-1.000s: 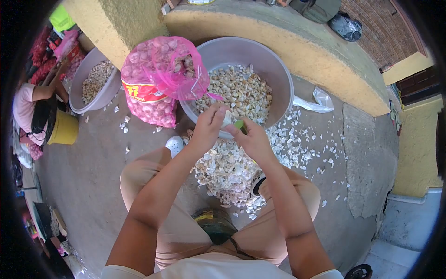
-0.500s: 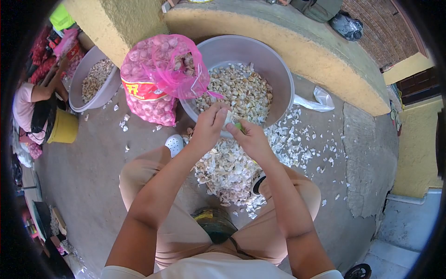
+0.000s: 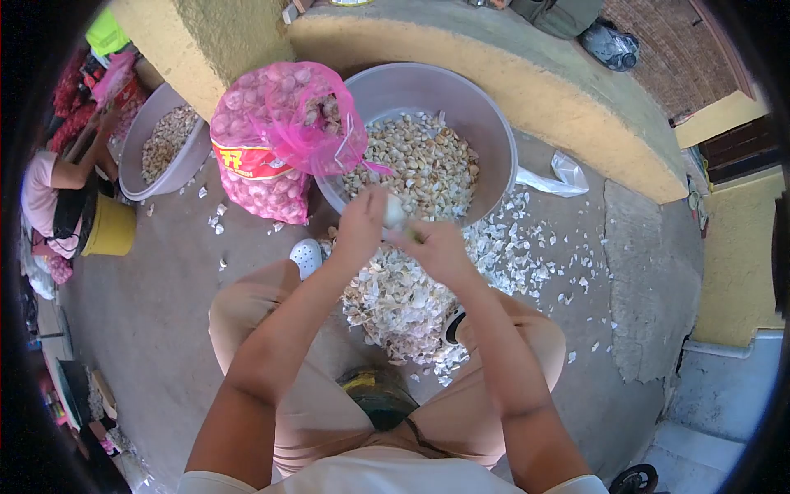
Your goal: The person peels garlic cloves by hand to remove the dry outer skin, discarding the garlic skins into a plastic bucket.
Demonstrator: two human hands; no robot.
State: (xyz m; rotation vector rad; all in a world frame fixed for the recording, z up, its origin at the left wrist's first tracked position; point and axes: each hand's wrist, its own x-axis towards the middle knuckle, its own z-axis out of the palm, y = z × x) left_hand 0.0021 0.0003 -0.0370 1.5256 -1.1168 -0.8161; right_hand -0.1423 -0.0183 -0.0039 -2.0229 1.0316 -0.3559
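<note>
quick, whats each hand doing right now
Left hand: closed on a pale white garlic bulb.
Right hand: closed, fingers curled at the bulb; motion blur hides what it grips.

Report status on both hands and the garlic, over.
Left hand shut on pale white garlic bulb. Right hand pressed against it, grip blurred. Both above large grey plastic basin of cloves. Nothing in the way.

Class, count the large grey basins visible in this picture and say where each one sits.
2. One basin sits right ahead of the person's hands, holding peeled cloves. The second basin sits at far left, beside another person. Others could lie outside the view.
</note>
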